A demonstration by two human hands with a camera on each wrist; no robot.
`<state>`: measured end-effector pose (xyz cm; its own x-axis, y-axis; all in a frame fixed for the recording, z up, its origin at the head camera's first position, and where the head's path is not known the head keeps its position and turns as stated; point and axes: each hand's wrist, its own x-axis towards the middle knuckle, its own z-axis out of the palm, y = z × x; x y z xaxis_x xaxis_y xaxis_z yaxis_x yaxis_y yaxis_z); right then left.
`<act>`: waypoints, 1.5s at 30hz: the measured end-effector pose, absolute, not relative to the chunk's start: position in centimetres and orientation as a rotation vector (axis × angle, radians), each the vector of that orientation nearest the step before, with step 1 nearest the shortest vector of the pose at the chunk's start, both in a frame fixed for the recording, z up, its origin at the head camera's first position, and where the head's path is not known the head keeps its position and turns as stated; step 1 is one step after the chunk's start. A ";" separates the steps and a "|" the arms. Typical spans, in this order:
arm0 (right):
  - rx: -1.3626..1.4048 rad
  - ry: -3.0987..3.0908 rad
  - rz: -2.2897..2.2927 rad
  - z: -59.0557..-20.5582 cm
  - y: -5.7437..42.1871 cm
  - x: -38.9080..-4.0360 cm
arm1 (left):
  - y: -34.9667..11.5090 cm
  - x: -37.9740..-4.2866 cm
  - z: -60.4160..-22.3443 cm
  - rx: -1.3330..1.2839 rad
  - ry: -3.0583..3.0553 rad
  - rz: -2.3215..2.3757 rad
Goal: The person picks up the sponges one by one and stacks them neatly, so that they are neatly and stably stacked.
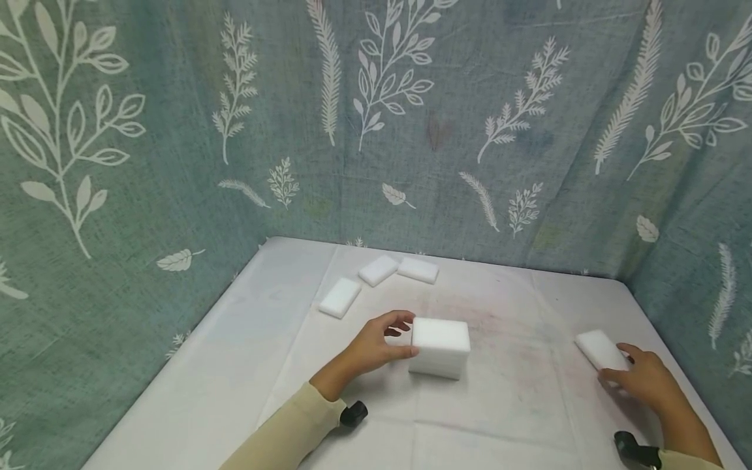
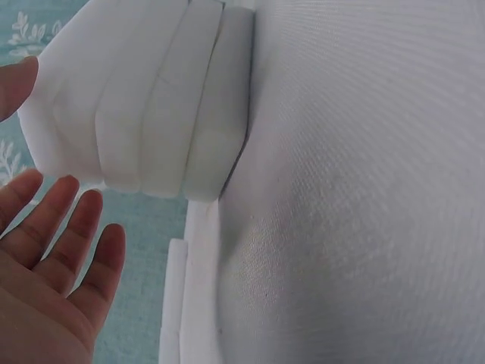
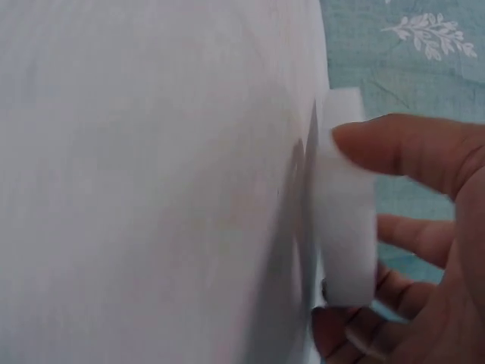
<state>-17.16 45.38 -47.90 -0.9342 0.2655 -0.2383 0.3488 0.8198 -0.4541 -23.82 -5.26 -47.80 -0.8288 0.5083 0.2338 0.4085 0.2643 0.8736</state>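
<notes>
A squared stack of white foam sponges [image 1: 439,347] stands in the middle of the table; several layers show in the left wrist view. My left hand [image 1: 376,343] is at the stack's left side, thumb by its near corner and fingers loosely extended. In the left wrist view those fingertips [image 2: 114,241] are apart from the layers. Over at the right, my right hand [image 1: 649,378] pinches a single white sponge [image 1: 600,349] by its edges between thumb and fingers. Shadow lies beside this sponge [image 3: 348,227] in the right wrist view; whether it touches the table I cannot tell.
Three loose white sponges lie toward the back left: one nearer [image 1: 340,297], one in the middle [image 1: 378,270], one farther right [image 1: 418,269]. A white cloth [image 1: 499,418] covers the table. Leaf-patterned green curtains [image 1: 435,189] enclose its back and sides.
</notes>
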 end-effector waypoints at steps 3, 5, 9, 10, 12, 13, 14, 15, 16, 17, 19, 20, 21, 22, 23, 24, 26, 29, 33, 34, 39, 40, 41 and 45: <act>0.464 2.862 -0.797 -47.5 44.7 -17.6 | -5.3 -23.7 -47.7 0.885 2.412 1.653; 0.432 2.890 -0.829 -47.3 44.1 -17.9 | -5.3 -23.7 -47.6 0.894 2.410 1.660; 0.304 2.986 -0.900 -47.2 42.8 -18.5 | -5.3 -23.7 -47.5 0.896 2.417 1.648; 0.258 3.009 -0.914 -47.3 42.5 -18.6 | -5.3 -23.7 -47.5 0.893 2.419 1.645; 0.193 3.048 -0.939 -47.5 41.9 -18.8 | -5.2 -23.7 -47.5 0.887 2.429 1.634; 0.170 3.056 -0.946 -47.6 41.5 -18.9 | -5.2 -23.7 -47.6 0.884 2.429 1.631; 0.147 3.056 -0.954 -47.7 41.2 -19.0 | -5.2 -23.7 -47.7 0.881 2.433 1.626; 0.132 3.054 -0.961 -47.7 40.9 -19.1 | -5.2 -23.8 -47.8 0.882 2.436 1.622; 0.118 3.055 -0.959 -47.8 40.6 -19.2 | -5.3 -23.7 -47.9 0.881 2.436 1.620; 0.105 3.057 -0.957 -47.9 40.4 -19.3 | -5.3 -23.7 -48.0 0.882 2.439 1.617; 0.066 3.060 -0.958 -48.0 40.0 -19.5 | -5.3 -23.7 -48.0 0.888 2.440 1.616; 0.043 3.063 -0.960 -48.1 39.8 -19.6 | -5.3 -23.7 -48.0 0.890 2.445 1.612; 0.023 3.066 -0.967 -48.1 39.6 -19.7 | -5.3 -23.7 -48.0 0.888 2.446 1.612; 0.006 3.065 -0.970 -48.1 39.5 -19.8 | -5.3 -23.7 -48.0 0.885 2.446 1.610; -0.007 3.063 -0.980 -48.1 39.3 -19.9 | -5.3 -23.7 -47.9 0.881 2.448 1.608; -0.018 3.056 -0.987 -48.1 39.2 -20.0 | -5.3 -23.7 -47.9 0.877 2.445 1.611; -0.028 3.040 -1.008 -48.1 38.8 -20.1 | -5.3 -23.7 -47.9 0.861 2.438 1.614; -0.020 3.013 -1.036 -48.0 38.1 -20.2 | -5.2 -23.4 -47.6 0.859 2.412 1.642; -0.018 3.006 -1.046 -47.7 37.1 -20.5 | -5.0 -22.8 -46.5 0.867 2.387 1.652; -0.026 3.011 -1.041 -47.6 36.9 -20.6 | -5.0 -22.7 -46.3 0.866 2.386 1.651; -0.087 3.023 -1.059 -47.2 36.1 -21.1 | -5.1 -23.1 -47.0 0.873 2.421 1.627; -0.098 3.024 -1.065 -47.1 36.0 -21.2 | -5.1 -23.3 -47.3 0.875 2.428 1.622; -0.108 3.024 -1.070 -47.0 35.9 -21.3 | -5.2 -23.5 -47.6 0.874 2.434 1.616; -0.156 3.028 -1.097 -46.5 35.4 -21.5 | -5.3 -23.7 -47.6 0.864 2.436 1.607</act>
